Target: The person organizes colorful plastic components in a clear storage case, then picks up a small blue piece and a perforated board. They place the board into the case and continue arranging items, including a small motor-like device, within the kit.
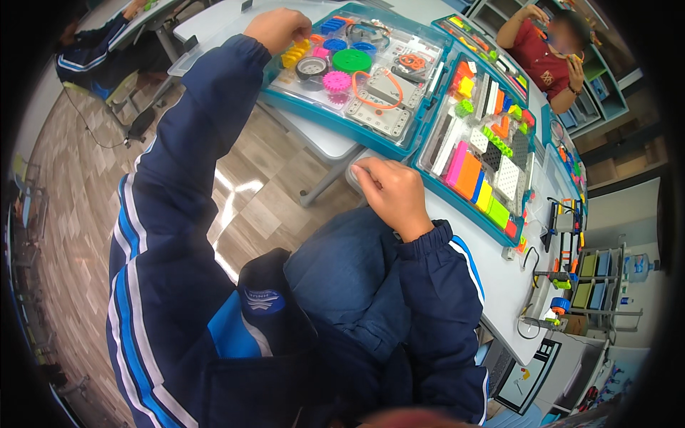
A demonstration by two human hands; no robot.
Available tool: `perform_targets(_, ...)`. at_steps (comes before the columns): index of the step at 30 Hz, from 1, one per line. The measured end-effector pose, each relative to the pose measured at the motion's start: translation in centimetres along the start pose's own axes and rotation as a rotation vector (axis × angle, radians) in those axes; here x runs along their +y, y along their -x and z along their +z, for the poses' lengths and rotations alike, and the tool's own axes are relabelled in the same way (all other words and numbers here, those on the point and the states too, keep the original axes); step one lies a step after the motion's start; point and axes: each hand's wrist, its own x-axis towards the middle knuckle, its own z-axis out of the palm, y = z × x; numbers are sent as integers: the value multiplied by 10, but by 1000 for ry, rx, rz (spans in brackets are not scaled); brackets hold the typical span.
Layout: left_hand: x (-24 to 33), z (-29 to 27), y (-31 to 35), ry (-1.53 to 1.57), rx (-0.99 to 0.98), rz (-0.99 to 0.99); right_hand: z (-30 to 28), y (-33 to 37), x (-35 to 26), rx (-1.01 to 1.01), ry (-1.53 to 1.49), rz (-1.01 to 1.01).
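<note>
My left hand (280,32) reaches over the far left corner of a teal sorting case (335,123), its fingers bent down and pressed together. A bit of orange shows by its fingertips; what they pinch, if anything, is hidden. Just below lie yellow toothed pieces (296,53), a grey wheel (312,68), a pink gear (337,81) and a large green gear (352,61). My right hand (392,196) is curled into a loose fist by the table's near edge, in front of the case. Its palm side is out of sight.
A second teal case (457,192) holds colourful building pieces on the right. An orange loop (378,89) lies over a grey block. Built frames (560,235) and a laptop (524,378) stand farther right. A person in red (539,57) works across the table.
</note>
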Motion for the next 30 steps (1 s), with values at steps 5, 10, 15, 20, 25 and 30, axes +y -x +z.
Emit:
perform_targets(5, -1, -1, -1, 2, 1, -31, 0, 0, 0, 3, 2, -4)
perform_targets(10, -7, 3, 0, -73, 30, 43, 1, 1, 1, 12, 0, -10)
perform_targets(15, -6, 10, 6, -47, 46, 41, 2, 3, 3, 18, 9, -52)
perform_targets(20, 1, 6, 7, 17, -4, -36, 1, 3, 5, -4, 20, -27)
perform_targets(25, 8, 3, 6, 24, -60, -49, 1, 6, 5, -12, 25, -18)
perform_targets(30, 6, 4, 7, 16, -43, -60, 3, 6, 6, 16, 8, -31)
